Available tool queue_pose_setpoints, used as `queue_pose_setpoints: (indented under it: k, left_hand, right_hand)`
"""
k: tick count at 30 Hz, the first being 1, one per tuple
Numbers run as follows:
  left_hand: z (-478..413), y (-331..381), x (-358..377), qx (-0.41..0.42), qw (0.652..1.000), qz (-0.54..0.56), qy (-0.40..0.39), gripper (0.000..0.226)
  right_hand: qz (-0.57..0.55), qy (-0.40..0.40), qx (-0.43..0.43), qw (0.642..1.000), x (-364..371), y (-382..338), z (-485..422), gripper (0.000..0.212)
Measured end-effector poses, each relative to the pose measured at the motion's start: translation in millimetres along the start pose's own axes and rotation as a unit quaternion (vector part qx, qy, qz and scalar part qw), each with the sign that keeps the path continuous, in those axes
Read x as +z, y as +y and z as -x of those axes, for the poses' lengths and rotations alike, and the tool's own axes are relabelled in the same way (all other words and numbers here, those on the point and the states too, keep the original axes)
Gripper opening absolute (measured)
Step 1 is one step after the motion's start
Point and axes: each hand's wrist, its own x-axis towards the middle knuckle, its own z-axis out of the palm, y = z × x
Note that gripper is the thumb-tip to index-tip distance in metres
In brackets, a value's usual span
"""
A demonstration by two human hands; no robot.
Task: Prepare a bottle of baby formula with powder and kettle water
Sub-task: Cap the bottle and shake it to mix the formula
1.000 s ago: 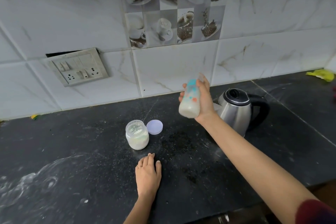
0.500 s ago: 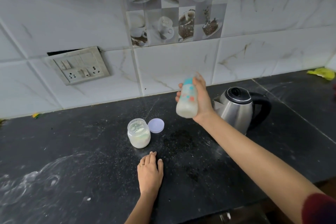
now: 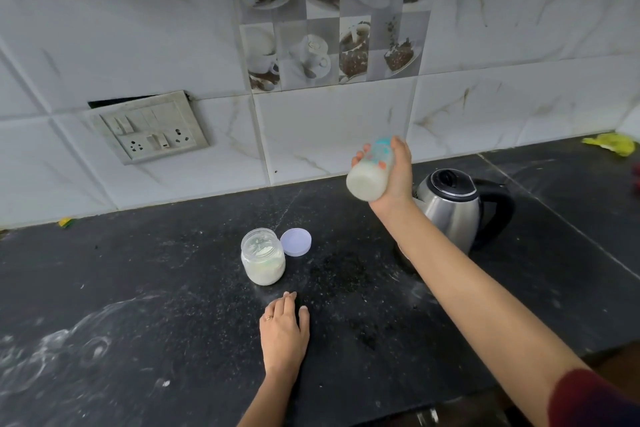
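My right hand (image 3: 393, 177) grips a baby bottle (image 3: 370, 174) filled with white liquid, raised above the black counter and tilted with its base toward me. A steel kettle (image 3: 452, 208) with a black lid and handle stands just right of that hand. An open clear jar of white powder (image 3: 263, 260) sits at the counter's middle, its pale lilac lid (image 3: 295, 242) lying flat beside it. My left hand (image 3: 284, 334) rests palm down on the counter in front of the jar, fingers together, holding nothing.
The black stone counter (image 3: 138, 288) carries white powder smears at the left. A switch and socket plate (image 3: 152, 128) is set into the tiled wall. A yellow cloth (image 3: 611, 143) lies at the far right, by the wall.
The bottle in my right hand has shifted slightly and tilted more, its base swinging toward me. My left hand stays flat on the counter.
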Motion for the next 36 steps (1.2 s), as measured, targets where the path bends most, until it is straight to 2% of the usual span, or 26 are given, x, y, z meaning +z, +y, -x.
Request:
queue_pose_setpoints:
  k: [4, 8, 13, 17, 22, 26, 29, 31, 34, 36]
  left_hand:
    - [-0.9, -0.4, 0.1, -0.002, 1.000, -0.002, 0.000, 0.030]
    - [0.0, -0.4, 1.3, 0.000, 1.000, -0.001, 0.005, 0.027]
    - [-1.0, -1.2, 0.8, -0.007, 1.000, 0.001, -0.010, 0.031]
    - [-0.6, -0.7, 1.6, -0.011, 1.000, 0.004, -0.009, 0.029]
    - [-0.9, -1.1, 0.7, -0.022, 0.999, 0.012, -0.023, 0.031]
    - [-0.5, -0.2, -0.3, -0.017, 1.000, 0.011, -0.016, 0.035]
    - [-0.4, -0.5, -1.3, -0.015, 1.000, 0.007, -0.012, 0.047]
    - [-1.0, -0.7, -0.6, -0.016, 1.000, 0.004, -0.013, 0.046]
    - [-0.7, 0.1, 0.2, -0.020, 1.000, 0.006, -0.021, 0.040]
    - [0.2, -0.9, 0.6, -0.019, 1.000, 0.005, -0.021, 0.035]
  right_hand:
    - [0.051, -0.058, 0.022, 0.997, -12.1, 13.5, 13.0, 0.037]
    - [-0.032, 0.009, 0.013, 0.999, -0.7, 7.0, -0.1, 0.052]
    - [0.037, -0.062, 0.033, 0.997, -11.2, 20.9, 13.3, 0.028]
    - [-0.024, 0.005, 0.009, 1.000, 0.5, 6.1, 0.1, 0.043]
    - [0.087, -0.088, 0.024, 0.992, -10.9, 16.1, 14.2, 0.030]
    - [0.001, -0.030, 0.007, 1.000, -1.8, 2.0, 3.6, 0.039]
    - [0.046, -0.077, 0.028, 0.996, -12.3, 9.4, 9.4, 0.029]
    - [0.069, -0.094, 0.025, 0.993, -12.6, 12.6, 15.9, 0.027]
    - [-0.009, -0.044, 0.014, 0.999, -5.8, 8.3, 7.6, 0.029]
    - [-0.016, -0.046, 0.028, 0.998, -7.2, 13.2, 8.0, 0.029]
